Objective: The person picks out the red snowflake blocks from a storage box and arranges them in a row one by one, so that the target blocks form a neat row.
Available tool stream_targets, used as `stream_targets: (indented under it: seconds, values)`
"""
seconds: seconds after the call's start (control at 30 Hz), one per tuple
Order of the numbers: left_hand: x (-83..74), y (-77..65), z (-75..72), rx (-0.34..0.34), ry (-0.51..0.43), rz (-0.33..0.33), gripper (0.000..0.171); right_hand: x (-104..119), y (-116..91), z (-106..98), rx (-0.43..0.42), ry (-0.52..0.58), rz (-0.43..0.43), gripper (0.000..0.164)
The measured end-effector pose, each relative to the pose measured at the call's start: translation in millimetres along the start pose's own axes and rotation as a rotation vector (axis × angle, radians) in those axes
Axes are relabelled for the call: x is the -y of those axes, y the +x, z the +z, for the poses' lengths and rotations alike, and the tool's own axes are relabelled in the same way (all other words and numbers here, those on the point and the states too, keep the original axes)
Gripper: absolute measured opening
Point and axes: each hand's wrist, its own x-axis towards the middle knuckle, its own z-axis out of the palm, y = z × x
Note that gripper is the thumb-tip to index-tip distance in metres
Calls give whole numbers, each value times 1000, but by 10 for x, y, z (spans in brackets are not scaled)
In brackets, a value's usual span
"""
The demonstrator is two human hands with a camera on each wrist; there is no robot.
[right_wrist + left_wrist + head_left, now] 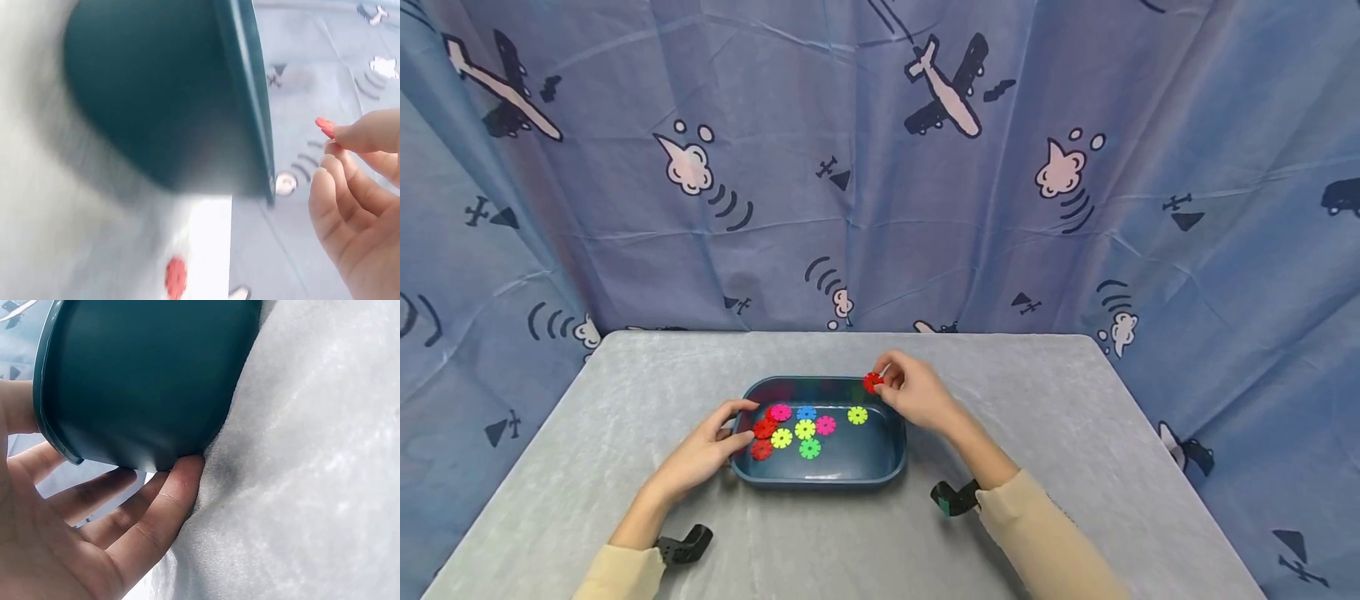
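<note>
A dark teal plastic tray (820,482) stands on the table, with several notched plastic discs in red, yellow, pink, blue and green lying inside, mostly toward its left half. My left hand (703,450) holds the tray's left end. In the left wrist view, part of that hand (94,531) reaches over the rim while other fingertips (184,472) touch the outer wall (150,381). Over the back right corner, my right hand (917,396) pinches a red notched disc (872,382) between thumb and fingertips. The right wrist view has this disc (325,127) above rim height.
A second red piece (176,278) lies on the pale table cover outside the tray in the right wrist view. A lone yellow disc (857,415) sits in the tray's right half. Behind the table (1037,433) hangs a blue printed curtain (880,208).
</note>
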Motion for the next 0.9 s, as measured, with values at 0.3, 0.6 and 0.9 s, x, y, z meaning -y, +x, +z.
stream_targets:
  seconds: [0.3, 0.6, 0.9]
  values:
    - [-1, 4, 0, 3, -6, 19, 48, -413, -127, -279, -50, 47, 105, 15]
    - [-1, 11, 14, 7, -14, 18, 49, -846, -298, -448, -30, 28, 193, 18]
    - [-27, -5, 2, 1, -6, 12, 48, -1132, -366, -560, 23, 46, 235, 19]
